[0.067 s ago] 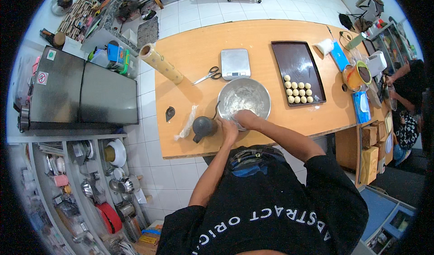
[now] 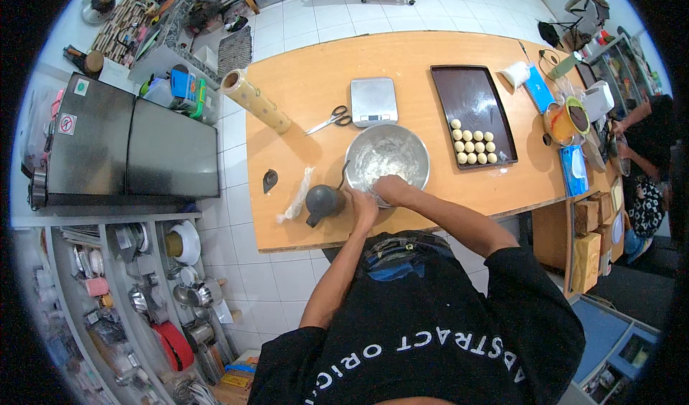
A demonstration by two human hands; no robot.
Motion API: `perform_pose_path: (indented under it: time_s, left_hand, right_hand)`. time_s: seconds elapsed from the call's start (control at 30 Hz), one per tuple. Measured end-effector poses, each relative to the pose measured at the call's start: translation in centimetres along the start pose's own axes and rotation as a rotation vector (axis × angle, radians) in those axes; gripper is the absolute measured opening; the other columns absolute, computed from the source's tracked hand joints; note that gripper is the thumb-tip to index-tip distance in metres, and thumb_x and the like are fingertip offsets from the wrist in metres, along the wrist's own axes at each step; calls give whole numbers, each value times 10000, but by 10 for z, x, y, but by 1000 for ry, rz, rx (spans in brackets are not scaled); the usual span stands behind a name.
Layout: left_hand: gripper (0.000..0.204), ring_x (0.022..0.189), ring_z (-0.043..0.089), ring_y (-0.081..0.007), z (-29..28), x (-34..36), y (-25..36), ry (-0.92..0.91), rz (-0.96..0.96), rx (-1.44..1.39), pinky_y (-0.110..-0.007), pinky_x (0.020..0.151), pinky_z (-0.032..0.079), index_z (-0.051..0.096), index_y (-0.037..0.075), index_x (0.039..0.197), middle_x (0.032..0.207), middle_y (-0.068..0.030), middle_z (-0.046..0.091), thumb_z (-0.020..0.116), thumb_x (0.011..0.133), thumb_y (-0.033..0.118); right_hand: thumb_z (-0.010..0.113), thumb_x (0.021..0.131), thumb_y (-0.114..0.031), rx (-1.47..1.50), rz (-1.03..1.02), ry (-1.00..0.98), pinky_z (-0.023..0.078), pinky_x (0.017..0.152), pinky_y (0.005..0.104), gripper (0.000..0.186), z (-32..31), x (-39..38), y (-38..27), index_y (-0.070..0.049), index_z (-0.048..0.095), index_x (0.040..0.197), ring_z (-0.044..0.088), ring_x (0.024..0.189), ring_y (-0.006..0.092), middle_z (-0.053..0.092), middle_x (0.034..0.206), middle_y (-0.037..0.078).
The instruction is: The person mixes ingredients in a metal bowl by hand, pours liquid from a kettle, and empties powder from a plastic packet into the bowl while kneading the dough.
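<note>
A metal mixing bowl [image 2: 415, 145] stands near the table's front edge, its inside streaked with a white, floury mixture [image 2: 386, 162]. My left hand [image 2: 363, 205] grips the near left rim of the bowl. Inside the near part, my right hand [image 2: 392, 189] reaches down with curled fingers, their tips hidden in the bowl. Close by my left hand sits a dark grey vessel [image 2: 324, 202] with a thin curved spout. Left of that lies a crumpled strip of clear plastic [image 2: 296, 197]. A small dark cap-like piece [image 2: 270, 181] rests farther left.
Beyond the bowl are a kitchen scale [image 2: 374, 102], scissors [image 2: 331, 119] and an upright roll of plastic wrap [image 2: 258, 103]. To the right, a dark baking tray [image 2: 470, 92] carries several pale dough balls [image 2: 469, 146]. Another person's arm [image 2: 635, 118] shows at the far right beside cluttered containers.
My right hand has shifted very slightly within the bowl. My left hand keeps its place at the rim.
</note>
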State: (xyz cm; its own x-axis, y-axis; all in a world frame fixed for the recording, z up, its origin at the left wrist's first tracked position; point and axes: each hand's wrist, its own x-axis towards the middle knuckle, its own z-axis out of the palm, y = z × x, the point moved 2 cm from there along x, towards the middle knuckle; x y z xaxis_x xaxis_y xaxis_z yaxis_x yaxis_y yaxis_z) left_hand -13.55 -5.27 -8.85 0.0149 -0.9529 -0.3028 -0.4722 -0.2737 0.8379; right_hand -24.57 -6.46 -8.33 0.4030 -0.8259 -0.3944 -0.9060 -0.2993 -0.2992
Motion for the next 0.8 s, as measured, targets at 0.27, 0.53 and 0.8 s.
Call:
perform_pose_path:
  time_s: [0.27,0.53,0.8]
  left_hand:
    - [553,978,484,-445,3,6,-7,42,105,-31,-443,849,369,146,-79,1203,1023,-340,478,422,724,-54]
    - [607,976,480,-458,7,5,-5,33,4,-45,-465,839,371,96,-85,1240,1024,-362,477,427,732,-46]
    - [571,1010,463,-458,7,7,-6,-7,28,-25,-457,870,356,116,-77,1228,1046,-357,469,413,742,-42]
  right_hand:
    - [530,681,-49,17,86,251,491,656,416,125,-27,-18,36,-23,626,757,609,753,341,611,774,203]
    - [523,674,-31,89,169,183,481,675,428,148,11,-11,29,-39,621,785,597,753,357,607,772,199]
    - [545,676,-71,66,188,288,492,636,432,110,-3,-4,43,-4,611,733,611,724,345,605,756,221]
